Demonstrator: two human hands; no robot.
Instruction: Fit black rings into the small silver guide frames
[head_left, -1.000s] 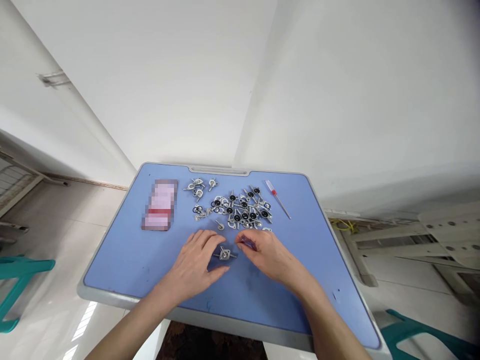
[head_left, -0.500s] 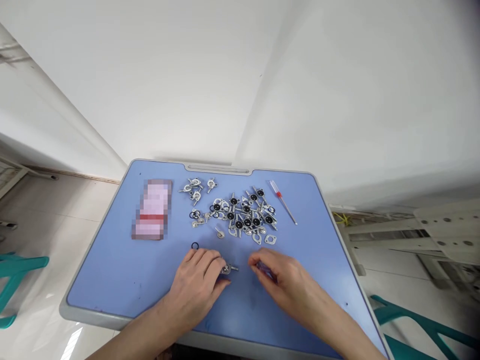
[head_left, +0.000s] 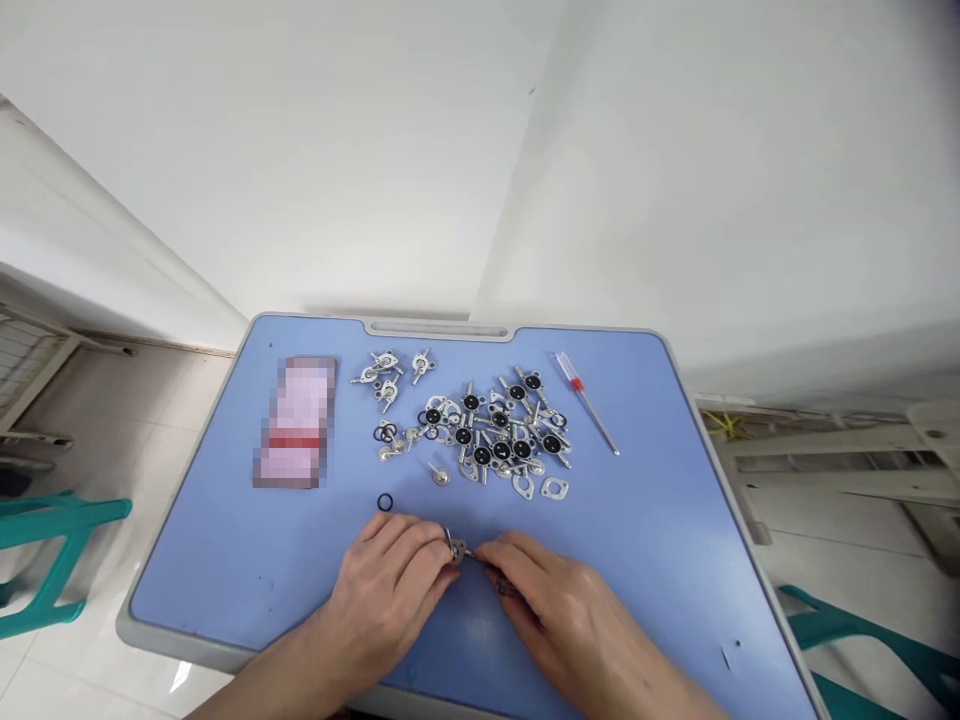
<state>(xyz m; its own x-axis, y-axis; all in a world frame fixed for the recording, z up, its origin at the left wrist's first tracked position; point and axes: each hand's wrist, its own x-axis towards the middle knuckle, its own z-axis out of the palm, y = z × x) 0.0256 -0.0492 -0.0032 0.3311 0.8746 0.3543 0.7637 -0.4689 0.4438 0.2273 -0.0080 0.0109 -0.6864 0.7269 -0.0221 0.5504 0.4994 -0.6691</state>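
Note:
My left hand (head_left: 394,580) is closed around a small metal valve fitting (head_left: 457,549) with a flange and thin stems, held just above the table. The fingers cover much of it. My right hand (head_left: 551,600) is closed beside it, its fingertips at a thin metal shaft that points at the fitting. Something dark and partly see-through shows inside the right palm, mostly hidden, and I cannot make out its kind. A black O-ring (head_left: 385,502) lies beyond my left knuckles. A loose metal stem with a round disc (head_left: 440,477) is on the table ahead.
On the blue table (head_left: 202,560) lies a pile of fittings with black discs (head_left: 501,450) among flat flange plates (head_left: 554,488). Several fittings (head_left: 386,390) sit farther back. A red-and-clear screwdriver (head_left: 589,402) is at right, a blurred pink packet (head_left: 294,420) at left. Green stools (head_left: 67,560) flank the table.
My right hand has moved left, bringing its fingertips up to the fitting. The fitting in my left hand has turned. The view has shifted slightly.

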